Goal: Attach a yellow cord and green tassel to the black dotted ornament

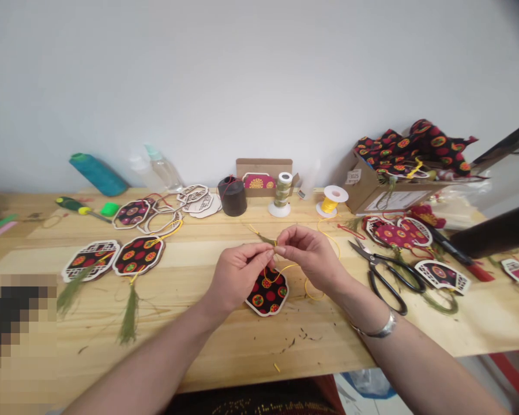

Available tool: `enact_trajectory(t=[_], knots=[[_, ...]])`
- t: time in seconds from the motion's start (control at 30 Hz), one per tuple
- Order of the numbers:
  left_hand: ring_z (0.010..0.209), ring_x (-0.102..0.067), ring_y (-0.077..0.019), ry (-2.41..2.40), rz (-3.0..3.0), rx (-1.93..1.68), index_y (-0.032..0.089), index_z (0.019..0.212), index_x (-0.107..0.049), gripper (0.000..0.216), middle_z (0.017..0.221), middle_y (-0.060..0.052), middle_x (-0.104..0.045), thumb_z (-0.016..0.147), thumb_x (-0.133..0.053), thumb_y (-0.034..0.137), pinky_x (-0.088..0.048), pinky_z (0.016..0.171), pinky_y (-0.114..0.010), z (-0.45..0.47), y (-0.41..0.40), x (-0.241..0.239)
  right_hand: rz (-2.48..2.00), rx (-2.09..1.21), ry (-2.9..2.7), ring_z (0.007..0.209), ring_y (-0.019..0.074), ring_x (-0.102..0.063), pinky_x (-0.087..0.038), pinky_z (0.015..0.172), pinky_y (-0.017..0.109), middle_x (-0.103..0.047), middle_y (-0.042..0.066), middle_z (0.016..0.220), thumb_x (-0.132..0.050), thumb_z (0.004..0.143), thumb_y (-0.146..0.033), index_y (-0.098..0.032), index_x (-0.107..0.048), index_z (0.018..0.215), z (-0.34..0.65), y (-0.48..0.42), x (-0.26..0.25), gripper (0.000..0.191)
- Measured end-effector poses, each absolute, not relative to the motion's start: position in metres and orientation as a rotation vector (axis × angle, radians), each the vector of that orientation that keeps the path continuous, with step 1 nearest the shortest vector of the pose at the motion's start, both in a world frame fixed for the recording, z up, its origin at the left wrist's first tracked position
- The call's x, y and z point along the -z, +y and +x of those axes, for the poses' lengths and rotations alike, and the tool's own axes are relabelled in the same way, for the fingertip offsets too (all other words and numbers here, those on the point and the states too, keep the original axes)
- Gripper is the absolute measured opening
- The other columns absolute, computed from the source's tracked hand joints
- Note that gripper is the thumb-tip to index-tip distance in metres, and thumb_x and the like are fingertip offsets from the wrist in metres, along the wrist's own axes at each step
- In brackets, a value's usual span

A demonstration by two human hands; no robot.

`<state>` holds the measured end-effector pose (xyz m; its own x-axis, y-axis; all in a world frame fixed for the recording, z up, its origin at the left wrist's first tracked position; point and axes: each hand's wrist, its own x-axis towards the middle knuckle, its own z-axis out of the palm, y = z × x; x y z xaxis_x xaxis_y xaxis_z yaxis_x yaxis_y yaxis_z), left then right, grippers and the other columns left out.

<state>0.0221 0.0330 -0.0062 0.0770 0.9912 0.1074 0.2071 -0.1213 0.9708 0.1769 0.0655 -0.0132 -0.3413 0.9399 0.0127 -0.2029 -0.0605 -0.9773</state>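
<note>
A yellow cord (290,267) was pinched, side to side, by the fingers (263,251) of left hand (237,272) and right hand (312,255), equally near, just above a fabric ornament (268,295) on the desk (225,346).

Wall: a plain white wall (259,69) fills the upper half, from 9 o'clock over 12 to 3 o'clock.
Table: a light wooden table (242,346) of long boards stands against the wall and fills the lower half.
Light: soft and even, with weak shadows on the wood.
Floor: a pale strip (471,369) shows at 5 o'clock.
</note>
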Motion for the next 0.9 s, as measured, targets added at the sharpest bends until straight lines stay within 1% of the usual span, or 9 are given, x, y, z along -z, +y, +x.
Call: enact_trajectory(t=[0.07,0.2,0.27,0.5,0.67,0.8,0.9], knots=[[0.053,-0.056,-0.0101,1.257,1.496,-1.143,0.017,0.067,-0.069,0.016,0.058,0.001,-0.065,0.079,-0.059,0.019,-0.045,0.050,-0.020,0.0221,0.0329,0.0061,-0.873,-1.518,-1.313,0.062,0.0100,-0.054,-0.046,0.065,0.027,-0.061,-0.002,0.068,-0.075,0.067,-0.026,-0.019,-0.063,0.070,0.1769,0.0652,0.0142,0.014],[0.052,-0.056,-0.0102,1.254,1.479,-1.152,0.018,0.070,-0.071,0.014,0.057,0.001,-0.065,0.078,-0.060,0.019,-0.045,0.050,-0.020,0.0220,0.0333,0.0069,-0.907,-1.353,-1.440,0.069,0.0133,-0.059,-0.048,0.070,0.031,-0.067,0.001,0.074,-0.071,0.072,-0.023,-0.021,-0.069,0.075,0.1777,0.0646,0.0163,0.004],[0.052,-0.056,-0.0101,1.252,1.472,-1.152,0.018,0.071,-0.071,0.013,0.058,0.001,-0.066,0.078,-0.060,0.019,-0.045,0.050,-0.020,0.0218,0.0335,0.0074,-0.924,-1.274,-1.492,0.072,0.0142,-0.061,-0.048,0.072,0.031,-0.068,0.001,0.076,-0.069,0.074,-0.022,-0.022,-0.071,0.076,0.1782,0.0645,0.0168,0.003],[0.053,-0.056,-0.0096,1.250,1.459,-1.142,0.018,0.075,-0.072,0.013,0.061,0.001,-0.067,0.079,-0.059,0.020,-0.045,0.050,-0.020,0.0206,0.0333,0.0084,-0.898,-1.142,-1.555,0.073,0.0146,-0.061,-0.049,0.071,0.031,-0.068,0.001,0.078,-0.070,0.074,-0.018,-0.026,-0.074,0.078,0.1787,0.0645,0.0166,0.009],[0.052,-0.054,-0.0094,1.239,1.459,-1.130,0.018,0.073,-0.071,0.014,0.060,0.001,-0.066,0.079,-0.059,0.020,-0.044,0.050,-0.020,0.0205,0.0332,0.0068,-0.877,-1.004,-1.630,0.071,0.0141,-0.060,-0.049,0.068,0.030,-0.066,0.001,0.075,-0.070,0.074,-0.017,-0.028,-0.075,0.078,0.1799,0.0647,0.0135,0.013],[0.048,-0.049,-0.0081,1.232,1.450,-1.121,0.017,0.071,-0.070,0.015,0.058,0.001,-0.064,0.079,-0.058,0.019,-0.041,0.046,-0.019,0.0205,0.0334,0.0060,-0.856,-0.902,-1.713,0.069,0.0128,-0.061,-0.049,0.064,0.027,-0.067,0.001,0.075,-0.069,0.076,-0.017,-0.028,-0.075,0.081,0.1812,0.0652,0.0131,0.014],[0.045,-0.044,-0.0066,1.249,1.409,-1.093,0.016,0.072,-0.069,0.015,0.060,0.001,-0.063,0.080,-0.058,0.022,-0.037,0.043,-0.018,0.0199,0.0337,0.0066,-0.823,-0.820,-1.774,0.070,0.0120,-0.062,-0.050,0.064,0.025,-0.068,0.001,0.078,-0.067,0.078,-0.015,-0.026,-0.075,0.084,0.1821,0.0661,0.0150,0.015]])
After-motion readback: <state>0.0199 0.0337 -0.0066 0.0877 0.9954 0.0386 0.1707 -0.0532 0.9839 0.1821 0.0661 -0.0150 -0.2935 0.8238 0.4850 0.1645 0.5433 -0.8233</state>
